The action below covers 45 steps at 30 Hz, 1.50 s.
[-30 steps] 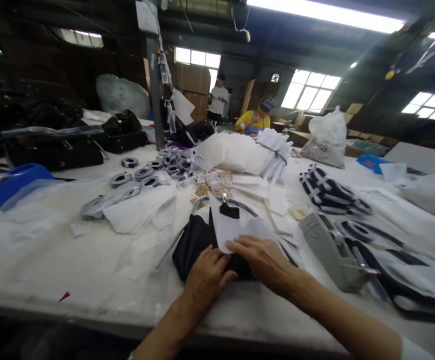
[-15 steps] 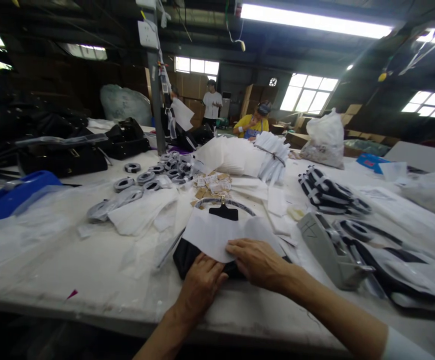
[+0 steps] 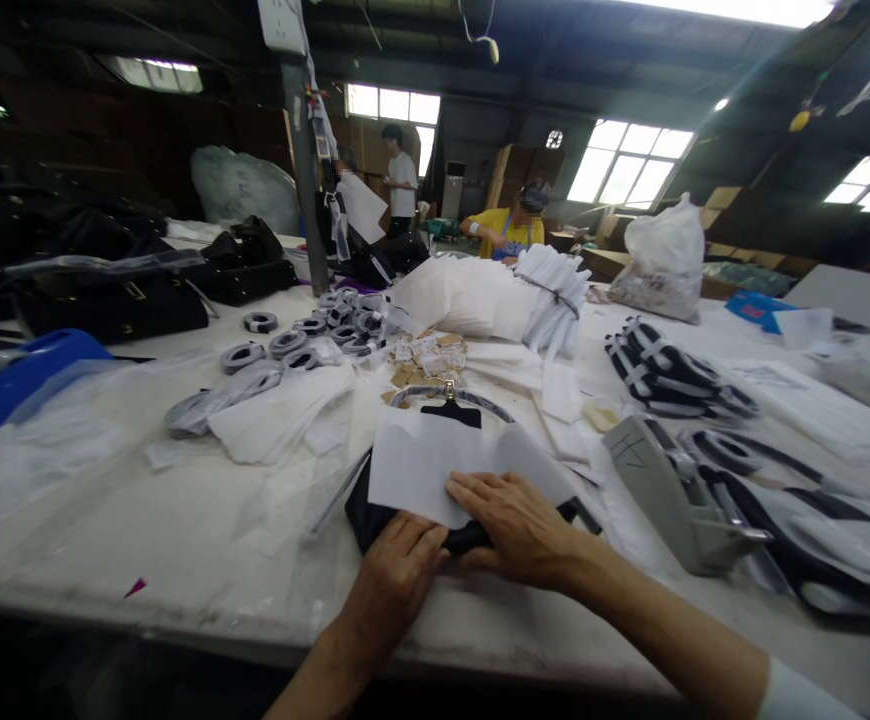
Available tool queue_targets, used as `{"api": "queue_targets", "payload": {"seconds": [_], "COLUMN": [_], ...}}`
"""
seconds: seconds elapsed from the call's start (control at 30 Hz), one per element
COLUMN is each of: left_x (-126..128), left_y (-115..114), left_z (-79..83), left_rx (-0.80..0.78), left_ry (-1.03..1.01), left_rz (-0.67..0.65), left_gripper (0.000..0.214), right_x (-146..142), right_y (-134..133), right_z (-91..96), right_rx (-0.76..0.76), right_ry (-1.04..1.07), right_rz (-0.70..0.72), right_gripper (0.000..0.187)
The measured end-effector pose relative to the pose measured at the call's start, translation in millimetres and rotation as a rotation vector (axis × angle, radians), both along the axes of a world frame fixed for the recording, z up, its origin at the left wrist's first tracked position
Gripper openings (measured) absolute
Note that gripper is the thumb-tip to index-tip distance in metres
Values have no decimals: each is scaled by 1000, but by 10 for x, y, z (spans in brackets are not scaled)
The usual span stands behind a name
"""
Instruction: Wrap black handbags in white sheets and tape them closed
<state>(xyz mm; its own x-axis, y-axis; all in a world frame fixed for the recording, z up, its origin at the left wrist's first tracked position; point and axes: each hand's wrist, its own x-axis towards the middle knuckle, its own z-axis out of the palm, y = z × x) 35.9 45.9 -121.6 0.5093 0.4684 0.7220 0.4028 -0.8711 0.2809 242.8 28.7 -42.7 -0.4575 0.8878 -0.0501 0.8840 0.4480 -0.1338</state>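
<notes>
Bench: one, white-topped, crowded toward its far side. Black bag lies on it at the near edge, directly before the person, its arched handle pointing away. Step in hand, by my reading: white sheet being laid and smoothed over the bag's upper face. Next move seems to call for keeping the sheet flat and square while its lower edge is settled.

Left hand: fingers close together at the sheet's lower edge. Right hand: fingers slightly spread on the sheet's right part. Pinching or merely pressing, cannot tell for either.

Counts, big to small. Black bags piled far left: several, too dark to number. Grey dispenser, right: one. White stack: one, leaves uncountable. Tied white bundle beside it: one. Grey coils: at least four distinguishable, others heaped. Tags: many, scattered. Gold clasp above the sheet: one. Magenta scrap: one.
</notes>
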Motion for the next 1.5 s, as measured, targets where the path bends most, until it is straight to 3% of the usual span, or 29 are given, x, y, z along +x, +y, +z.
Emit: {"api": "queue_targets", "payload": {"seconds": [0.1,0.2,0.33,0.43,0.6,0.7,0.9,1.17,1.37,1.5], "left_x": [-48,-77,35,206,330,279,188,108,98,124], "left_y": [-41,-110,-89,66,247,226,224,314,352,340], "left_z": [42,185,484,575,385,285,189,36,9,-12], "left_rx": [16,117,246,190,-13,-66,-18,-10,-38,-49], "left_ry": [2,19,76,184,417,401,198,173,232,254], "left_rz": [-13,12,109,173,197,175,87,-49,-94,-84], "left_gripper": [23,28,30,30,21,23,27,50,52,43], "right_x": [-44,-58,-54,-48,-38,-27,48,41,19,65], "right_y": [-43,-89,-116,-133,-193,-218,-193,-157,-225,-235], "right_z": [-194,-331,-361,-324,-330,-365,-321,-235,-289,-156], "right_rx": [63,88,93,80,75,113,163,188,325,186], "right_ry": [-14,8,49,80,166,181,302,414,373,348], "right_rz": [-36,-64,-80,-94,-154,-167,-157,-201,-125,-106], "right_gripper": [73,72,74,74,75,69,58,12,14,12]}}
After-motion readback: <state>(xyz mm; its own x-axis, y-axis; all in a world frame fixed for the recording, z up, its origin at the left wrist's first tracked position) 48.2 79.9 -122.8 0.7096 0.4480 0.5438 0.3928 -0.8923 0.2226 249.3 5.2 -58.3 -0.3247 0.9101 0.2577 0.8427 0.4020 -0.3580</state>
